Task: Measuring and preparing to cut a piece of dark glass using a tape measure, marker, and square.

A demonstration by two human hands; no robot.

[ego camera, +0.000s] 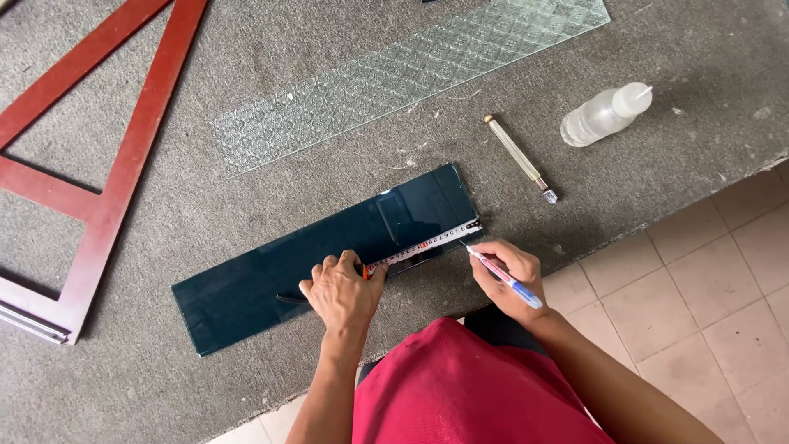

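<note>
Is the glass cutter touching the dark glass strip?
Apart. The head view shows the glass cutter lying on the table beyond the dark glass strip, bare tabletop between them.

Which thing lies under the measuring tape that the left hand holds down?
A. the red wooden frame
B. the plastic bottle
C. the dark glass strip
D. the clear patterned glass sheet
C: the left hand presses the measuring tape flat on the dark glass strip, while the right hand puts a pen at the tape's end.
</note>
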